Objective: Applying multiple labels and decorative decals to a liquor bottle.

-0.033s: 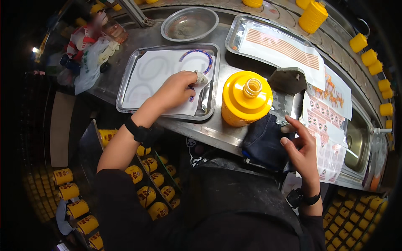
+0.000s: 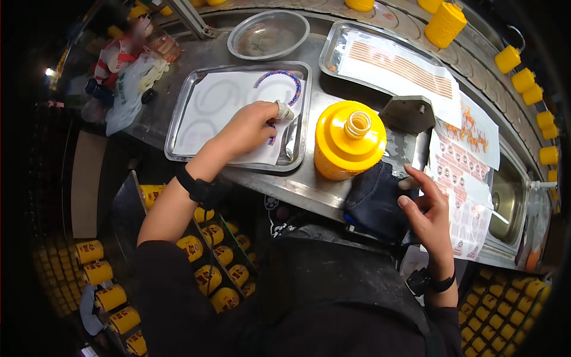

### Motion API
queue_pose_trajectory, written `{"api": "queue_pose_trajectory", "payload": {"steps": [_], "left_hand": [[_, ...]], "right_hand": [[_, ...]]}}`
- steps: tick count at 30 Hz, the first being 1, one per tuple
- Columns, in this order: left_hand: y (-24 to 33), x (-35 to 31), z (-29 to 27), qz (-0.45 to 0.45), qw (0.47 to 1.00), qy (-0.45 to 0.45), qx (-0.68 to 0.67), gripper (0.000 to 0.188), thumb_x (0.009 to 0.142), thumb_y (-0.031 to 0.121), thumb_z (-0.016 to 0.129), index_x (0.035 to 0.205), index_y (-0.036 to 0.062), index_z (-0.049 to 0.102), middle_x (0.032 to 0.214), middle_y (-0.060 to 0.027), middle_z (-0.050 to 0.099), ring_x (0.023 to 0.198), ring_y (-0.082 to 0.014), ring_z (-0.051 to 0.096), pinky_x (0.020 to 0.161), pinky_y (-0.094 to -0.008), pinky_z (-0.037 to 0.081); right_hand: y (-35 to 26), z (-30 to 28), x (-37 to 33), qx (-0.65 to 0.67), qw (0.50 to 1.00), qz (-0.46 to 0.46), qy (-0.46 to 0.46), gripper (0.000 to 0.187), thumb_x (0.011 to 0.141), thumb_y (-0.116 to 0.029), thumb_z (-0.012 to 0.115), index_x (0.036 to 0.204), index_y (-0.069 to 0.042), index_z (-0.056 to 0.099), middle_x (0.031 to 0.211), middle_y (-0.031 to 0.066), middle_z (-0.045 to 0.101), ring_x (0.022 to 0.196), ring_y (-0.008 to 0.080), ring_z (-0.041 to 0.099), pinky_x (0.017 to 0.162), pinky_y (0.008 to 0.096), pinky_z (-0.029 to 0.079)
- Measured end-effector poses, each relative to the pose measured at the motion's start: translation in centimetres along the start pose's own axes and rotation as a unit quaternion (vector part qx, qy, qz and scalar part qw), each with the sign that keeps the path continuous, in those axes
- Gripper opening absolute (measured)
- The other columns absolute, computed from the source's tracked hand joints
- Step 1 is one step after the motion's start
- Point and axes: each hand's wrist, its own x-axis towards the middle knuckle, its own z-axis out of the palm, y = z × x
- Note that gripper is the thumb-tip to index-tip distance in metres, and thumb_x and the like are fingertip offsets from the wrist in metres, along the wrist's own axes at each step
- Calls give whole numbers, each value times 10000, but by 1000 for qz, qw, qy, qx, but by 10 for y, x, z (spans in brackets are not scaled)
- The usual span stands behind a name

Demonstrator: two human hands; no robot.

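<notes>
My left hand [image 2: 253, 128] is closed in a pinch at a curved blue-and-red patterned decal strip [image 2: 284, 75]. A pale cover wraps one fingertip. The strip's arc lies on a white sheet [image 2: 199, 122] with faint grey rings, inside a metal tray [image 2: 178, 113]. To the right of the tray a bright yellow bottle-shaped vessel [image 2: 345, 143] with an open neck stands upright. My right hand [image 2: 429, 214] is open, thumb and fingers apart, with nothing between them. It hovers by a dark blue cloth [image 2: 377, 196] at the bench edge.
Behind stand a round metal bowl [image 2: 267, 35] and a second tray [image 2: 328, 56] with a striped decal sheet [image 2: 398, 65]. A metal bracket [image 2: 410, 114] rises right of the vessel. More decal sheets [image 2: 461, 178] lie beside a sink [image 2: 505, 205]. Racked yellow pieces [image 2: 208, 278] sit below.
</notes>
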Motion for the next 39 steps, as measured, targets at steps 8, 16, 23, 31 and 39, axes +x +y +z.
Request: {"api": "queue_pose_trajectory", "payload": {"steps": [8, 16, 23, 31, 39], "left_hand": [[-4, -1, -6, 99, 993, 13, 70, 167, 696, -24, 649, 836, 25, 570, 819, -163, 601, 854, -388, 572, 732, -473, 455], [0, -13, -40, 83, 989, 31, 116, 290, 686, -38, 620, 956, 53, 673, 876, -138, 647, 808, -334, 598, 751, -403, 475], [65, -45, -79, -16, 978, 209, -23, 367, 775, -61, 646, 1130, 30, 670, 844, -7, 610, 807, -96, 567, 791, -240, 448], [169, -47, -69, -24, 914, 240, -326, 483, 816, -55, 667, 1283, -17, 548, 895, -18, 597, 797, -74, 573, 739, -202, 472], [206, -37, -49, -42, 818, 138, -557, 524, 843, 3, 653, 1330, -24, 463, 989, -100, 634, 806, -129, 629, 731, -232, 522]], "right_hand": [[6, -2, -5, -12, 1000, -2, 7, 525, 798, -42, 687, 1311, -62, 581, 1006, 34, 656, 562, 9, 377, 503, 176, 326], [6, -3, -7, -4, 1000, 0, 20, 508, 803, -44, 687, 1300, -63, 586, 998, 34, 659, 565, 8, 376, 500, 180, 321], [1, -3, -2, 0, 1000, -3, -1, 432, 808, -59, 687, 1236, -61, 628, 932, 28, 670, 599, 33, 435, 531, 196, 358], [-13, 25, 10, 25, 961, -190, -199, 216, 855, -125, 680, 1040, -16, 691, 851, 125, 688, 736, 215, 619, 651, 314, 485], [-33, 49, 6, 120, 917, -114, -362, 462, 910, -122, 667, 1333, -7, 517, 1090, 92, 652, 1012, 175, 615, 880, 323, 489]]}}
